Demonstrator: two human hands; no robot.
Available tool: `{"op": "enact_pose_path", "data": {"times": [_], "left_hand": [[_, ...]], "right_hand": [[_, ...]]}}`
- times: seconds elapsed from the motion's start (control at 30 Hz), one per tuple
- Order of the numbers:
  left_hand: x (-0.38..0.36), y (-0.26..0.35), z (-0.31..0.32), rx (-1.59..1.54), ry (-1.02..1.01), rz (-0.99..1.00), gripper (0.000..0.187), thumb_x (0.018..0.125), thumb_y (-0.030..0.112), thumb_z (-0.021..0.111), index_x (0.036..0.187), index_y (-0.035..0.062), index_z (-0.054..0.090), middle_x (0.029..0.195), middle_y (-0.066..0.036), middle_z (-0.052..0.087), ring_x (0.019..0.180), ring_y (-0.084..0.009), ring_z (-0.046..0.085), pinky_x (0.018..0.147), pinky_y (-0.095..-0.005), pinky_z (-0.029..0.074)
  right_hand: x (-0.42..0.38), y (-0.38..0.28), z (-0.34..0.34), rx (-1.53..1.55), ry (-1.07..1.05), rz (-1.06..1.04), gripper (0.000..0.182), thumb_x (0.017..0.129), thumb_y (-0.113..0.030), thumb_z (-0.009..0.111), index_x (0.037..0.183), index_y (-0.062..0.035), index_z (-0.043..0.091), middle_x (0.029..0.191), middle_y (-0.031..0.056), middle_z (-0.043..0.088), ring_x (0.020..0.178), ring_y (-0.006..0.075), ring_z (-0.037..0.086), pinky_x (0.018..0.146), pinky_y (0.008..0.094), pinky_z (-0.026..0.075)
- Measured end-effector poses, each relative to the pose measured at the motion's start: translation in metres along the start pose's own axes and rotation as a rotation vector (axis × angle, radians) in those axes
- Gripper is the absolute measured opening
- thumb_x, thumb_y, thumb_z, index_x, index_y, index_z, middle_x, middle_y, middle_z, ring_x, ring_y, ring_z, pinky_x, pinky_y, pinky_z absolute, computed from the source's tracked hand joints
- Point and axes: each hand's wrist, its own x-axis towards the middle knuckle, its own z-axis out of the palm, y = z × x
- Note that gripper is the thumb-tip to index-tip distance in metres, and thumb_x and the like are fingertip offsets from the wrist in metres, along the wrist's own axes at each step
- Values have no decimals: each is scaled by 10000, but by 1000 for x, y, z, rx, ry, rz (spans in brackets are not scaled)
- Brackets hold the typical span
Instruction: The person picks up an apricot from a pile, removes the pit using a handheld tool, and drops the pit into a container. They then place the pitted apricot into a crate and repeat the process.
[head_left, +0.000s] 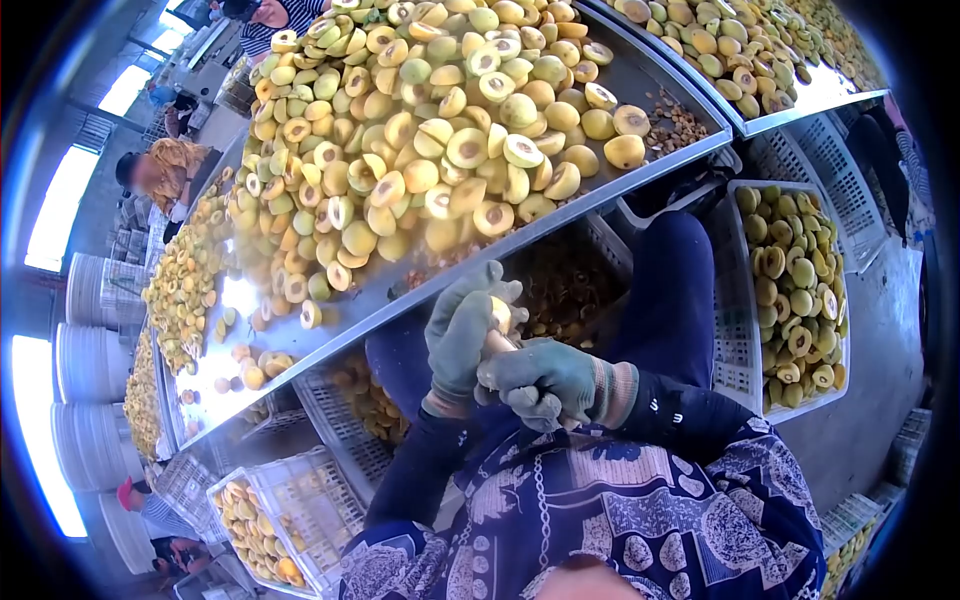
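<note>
My left hand (462, 338), in a greenish-grey glove, is closed around a yellow peach (501, 316), which shows only in part between the fingers. Right against it, my right hand (545, 382), gloved alike, has its fingers curled shut. A pale bit sticks out between the two hands; I cannot make out what it is. Both hands are above my lap, just before the metal table's edge (470, 262). On the table lies a large heap of halved yellow peaches (400, 150), many cut side up with the brown hollow or stone showing.
Loose stones (678, 125) lie at the table's right corner. A white crate of peach halves (846, 340) stands at my right, another crate (330, 510) at lower left. Below the table edge is a dark container (570, 285) of scraps. Several people work at far left, near stacked crates (95, 365).
</note>
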Motion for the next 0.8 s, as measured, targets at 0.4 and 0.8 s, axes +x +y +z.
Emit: {"op": "enact_pose_path", "data": {"times": [0.4, 0.8], "left_hand": [[21, -18, -25, 147, 103, 442, 361, 946, 259, 512, 1166, -14, 603, 1033, -157, 661, 810, -219, 656, 667, -298, 557], [52, 74, -147, 1490, 365, 512, 298, 861, 300, 616, 993, 35, 650, 893, -135, 659, 857, -320, 629, 757, -399, 489]], "right_hand": [[18, 4, -4, 275, 15, -110, 234, 960, -279, 531, 881, -63, 567, 573, -71, 478, 393, 31, 408, 397, 194, 385], [66, -13, -84, 177, 418, 47, 174, 909, -251, 583, 844, -93, 551, 605, -14, 523, 419, 102, 461, 378, 247, 368]]}}
